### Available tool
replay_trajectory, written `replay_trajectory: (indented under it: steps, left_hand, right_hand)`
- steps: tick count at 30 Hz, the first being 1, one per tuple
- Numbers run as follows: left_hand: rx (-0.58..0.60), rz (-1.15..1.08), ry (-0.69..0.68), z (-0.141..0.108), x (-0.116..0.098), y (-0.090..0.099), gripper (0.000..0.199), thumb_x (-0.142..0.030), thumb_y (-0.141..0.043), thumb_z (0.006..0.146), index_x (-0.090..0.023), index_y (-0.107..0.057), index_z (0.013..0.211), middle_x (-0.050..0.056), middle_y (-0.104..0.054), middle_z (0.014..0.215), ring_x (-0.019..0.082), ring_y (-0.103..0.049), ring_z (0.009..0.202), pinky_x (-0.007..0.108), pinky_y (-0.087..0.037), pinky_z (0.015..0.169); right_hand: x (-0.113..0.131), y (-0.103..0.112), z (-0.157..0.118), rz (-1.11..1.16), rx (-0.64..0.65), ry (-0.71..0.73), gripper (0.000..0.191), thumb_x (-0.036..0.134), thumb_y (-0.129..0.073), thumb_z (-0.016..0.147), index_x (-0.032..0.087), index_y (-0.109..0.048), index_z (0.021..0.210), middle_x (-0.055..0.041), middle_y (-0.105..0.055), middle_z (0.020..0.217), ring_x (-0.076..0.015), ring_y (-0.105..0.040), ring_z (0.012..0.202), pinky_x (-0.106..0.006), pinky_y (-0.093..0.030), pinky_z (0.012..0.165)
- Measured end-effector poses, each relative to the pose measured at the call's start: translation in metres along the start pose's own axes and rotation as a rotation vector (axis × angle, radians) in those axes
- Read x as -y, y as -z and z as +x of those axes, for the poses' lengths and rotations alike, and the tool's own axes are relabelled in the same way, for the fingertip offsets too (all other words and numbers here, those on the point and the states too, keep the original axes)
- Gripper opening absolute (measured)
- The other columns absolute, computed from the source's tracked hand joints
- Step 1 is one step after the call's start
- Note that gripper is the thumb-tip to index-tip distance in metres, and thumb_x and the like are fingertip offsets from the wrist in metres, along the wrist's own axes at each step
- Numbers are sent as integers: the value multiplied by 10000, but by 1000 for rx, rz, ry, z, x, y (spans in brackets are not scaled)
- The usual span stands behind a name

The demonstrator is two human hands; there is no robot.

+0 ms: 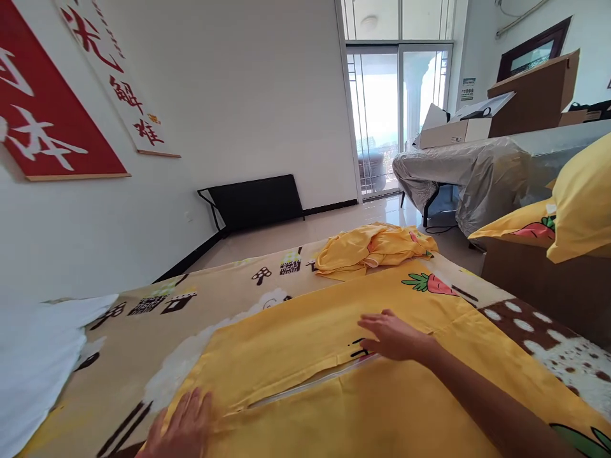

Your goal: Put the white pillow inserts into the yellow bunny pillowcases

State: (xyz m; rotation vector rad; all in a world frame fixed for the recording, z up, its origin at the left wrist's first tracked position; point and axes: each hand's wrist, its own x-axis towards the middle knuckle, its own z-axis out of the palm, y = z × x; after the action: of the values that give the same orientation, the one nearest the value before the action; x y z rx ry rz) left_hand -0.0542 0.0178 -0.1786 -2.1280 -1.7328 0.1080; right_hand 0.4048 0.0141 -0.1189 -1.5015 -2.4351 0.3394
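Observation:
A yellow cloth printed with carrots lies spread over a beige patterned blanket. A long, narrow opening with a whitish edge runs slantwise across the cloth. At the lower left, my left hand rests flat near the cloth's left edge, fingers spread and slightly blurred. My right hand is on or just over the cloth, beyond the right end of the opening, with its fingers stretched out and nothing in them. Behind it sits a crumpled yellow cloth.
White fabric lies at the left. Yellow pillows sit on a brown box at the right. Behind are a plastic-covered table with cardboard boxes and a black folded panel against the wall.

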Motion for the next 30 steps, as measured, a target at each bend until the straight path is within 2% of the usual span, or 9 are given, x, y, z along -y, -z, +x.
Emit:
replay_trajectory:
  steps: [2, 4, 7, 10, 12, 15, 19, 25, 30]
  left_hand:
    - [7, 19, -145, 3, -39, 31, 619, -50, -398, 692, -199, -585, 1263, 85, -450, 1406, 280, -402, 1322, 504, -324, 1112]
    - [57, -64, -303, 8, -81, 64, 635, -33, -381, 702, -228, -571, 1275, 42, -427, 1427, 228, -403, 1326, 423, -383, 1095]
    - [127, -254, -482, 26, -133, 105, 571, -71, -345, 802, -233, -510, 1325, 18, -431, 1432, 178, -400, 1331, 359, -394, 1092]
    - [168, -394, -592, 52, -162, 123, 471, -214, -328, 907, -194, -457, 1360, 53, -416, 1445, 177, -380, 1345, 367, -355, 1114]
    - [200, -419, -633, 72, -172, 123, 486, -300, -378, 908, -181, -428, 1377, 76, -381, 1465, 200, -341, 1368, 399, -318, 1129]
    - [262, -449, -667, 95, -179, 108, 565, -451, -409, 898, -237, -359, 1420, 71, -282, 1512, 219, -261, 1404, 433, -266, 1142]
    - [335, -539, -661, 108, -179, 82, 606, -602, -263, 905, -379, -169, 1461, -6, -89, 1556, 218, -106, 1443, 505, -116, 1161]
    - [386, -578, -660, 113, -177, 69, 570, -610, -156, 910, -436, -96, 1450, -50, -23, 1561, 201, -40, 1450, 492, -28, 1165]
    - [386, -588, -640, 116, -179, 70, 564, -606, -138, 912, -438, -98, 1449, -40, -24, 1565, 207, -38, 1451, 514, -30, 1156]
  right_hand:
    - [42, -10, -11, 39, 127, 267, 384, 449, -478, 886, 192, -613, 1136, -106, -664, 1111, -225, -605, 1052, -382, -378, 961]
    - [70, -29, -21, -3, 174, 451, 413, 476, -545, 849, 171, -609, 1121, -109, -662, 1095, -244, -595, 1064, -417, -388, 972]
    - [85, -61, -28, -121, 63, 520, 495, 494, -593, 823, 128, -582, 1156, -165, -597, 1222, -280, -550, 1143, -444, -410, 980]
    - [83, -75, -26, -171, 13, 496, 552, 505, -607, 806, 107, -561, 1185, -192, -558, 1276, -304, -540, 1159, -447, -447, 959]
    - [80, -73, -23, -183, 50, 454, 580, 498, -618, 795, 86, -553, 1197, -209, -548, 1285, -326, -521, 1186, -468, -440, 975]
    - [80, -66, -21, -173, 120, 361, 645, 520, -599, 800, 49, -530, 1236, -251, -494, 1333, -367, -456, 1254, -494, -410, 1006]
    - [81, -66, -22, -13, 165, 296, 662, 499, -547, 840, 79, -439, 1341, -253, -367, 1436, -372, -343, 1340, -535, -340, 1052]
    - [79, -71, -26, 187, 150, 237, 680, 525, -460, 879, 146, -333, 1429, -249, -177, 1512, -366, -119, 1413, -587, -182, 1101]
    - [78, -76, -25, 183, 106, 228, 703, 576, -453, 868, 166, -336, 1427, -247, -182, 1511, -373, -136, 1411, -599, -210, 1085]
